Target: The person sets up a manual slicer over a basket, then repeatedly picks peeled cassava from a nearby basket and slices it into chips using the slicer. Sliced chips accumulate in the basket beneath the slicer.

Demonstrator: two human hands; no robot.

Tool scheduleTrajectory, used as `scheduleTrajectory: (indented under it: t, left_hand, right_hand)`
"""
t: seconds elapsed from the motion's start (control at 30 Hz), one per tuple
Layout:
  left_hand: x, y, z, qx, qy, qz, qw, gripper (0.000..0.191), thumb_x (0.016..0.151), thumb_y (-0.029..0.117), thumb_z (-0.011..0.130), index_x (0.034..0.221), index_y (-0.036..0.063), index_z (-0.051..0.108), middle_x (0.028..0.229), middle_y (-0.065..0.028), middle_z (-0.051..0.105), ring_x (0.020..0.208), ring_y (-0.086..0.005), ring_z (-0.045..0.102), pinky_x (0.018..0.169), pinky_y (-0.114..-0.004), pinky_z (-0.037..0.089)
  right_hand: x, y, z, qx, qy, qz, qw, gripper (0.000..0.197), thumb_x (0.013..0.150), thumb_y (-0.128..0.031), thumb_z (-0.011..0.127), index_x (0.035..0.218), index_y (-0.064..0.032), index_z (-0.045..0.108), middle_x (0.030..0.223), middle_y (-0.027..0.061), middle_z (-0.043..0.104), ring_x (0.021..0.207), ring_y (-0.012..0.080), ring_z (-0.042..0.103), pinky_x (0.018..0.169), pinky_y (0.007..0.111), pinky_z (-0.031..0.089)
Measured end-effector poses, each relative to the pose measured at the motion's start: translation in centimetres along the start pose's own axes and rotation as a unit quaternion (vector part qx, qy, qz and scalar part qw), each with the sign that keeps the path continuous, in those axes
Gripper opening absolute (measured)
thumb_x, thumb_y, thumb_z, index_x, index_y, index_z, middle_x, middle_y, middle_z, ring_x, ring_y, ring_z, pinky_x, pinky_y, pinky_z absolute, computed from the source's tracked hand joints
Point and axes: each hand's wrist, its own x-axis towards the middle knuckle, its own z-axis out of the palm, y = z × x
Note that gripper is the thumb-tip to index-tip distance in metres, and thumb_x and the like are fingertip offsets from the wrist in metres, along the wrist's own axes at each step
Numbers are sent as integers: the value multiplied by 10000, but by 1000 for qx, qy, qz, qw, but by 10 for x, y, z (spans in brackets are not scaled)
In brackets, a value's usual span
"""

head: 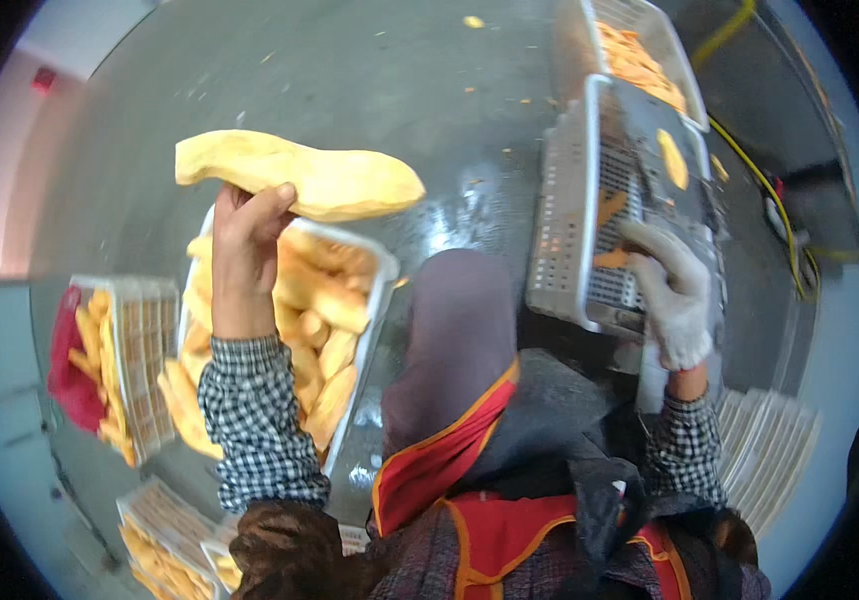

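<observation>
My bare left hand [253, 217] grips a long, pale yellow peeled squash [324, 176] near its middle, holding it level above a white crate [386, 262] heaped with similar peeled squashes. My right hand [669, 292], in a whitish knitted glove, is over the near part of a perforated plastic crate [563, 225] at the right. Its fingers are curved and blurred; whether they hold anything cannot be made out. Orange scraps show in that crate, and a yellow sliver [672, 159] lies on the dark board across it.
Another crate [590, 45] at the top right holds orange peelings. More crates [145, 367] with yellow pieces stand at the left and lower left. A yellow hose [756, 169] runs along the wet floor [369, 82] at the right. Stacked white crates [767, 450] stand at the lower right.
</observation>
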Motion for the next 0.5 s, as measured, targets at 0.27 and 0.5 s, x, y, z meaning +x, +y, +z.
scheduleTrajectory:
  t: [0.27, 0.5]
  left_hand:
    - [-15, -50, 198, -56, -254, -173, 950, 386, 868, 276, 601, 1109, -17, 530, 966, -62, 619, 865, -162, 629, 642, -278, 546]
    - [6, -110, 253, 10, -318, -184, 930, 355, 931, 294, 526, 1072, -29, 559, 819, -122, 640, 695, -181, 646, 590, -276, 570]
  right_hand:
    - [30, -37, -8, -178, 0, -151, 972, 755, 600, -174, 791, 1294, -89, 507, 1316, 200, 475, 1147, 358, 522, 956, 397, 444]
    - [-53, 24, -77, 44, 103, 178, 978, 737, 674, -149, 748, 1340, -39, 453, 1339, 160, 490, 1196, 230, 510, 984, 315, 421]
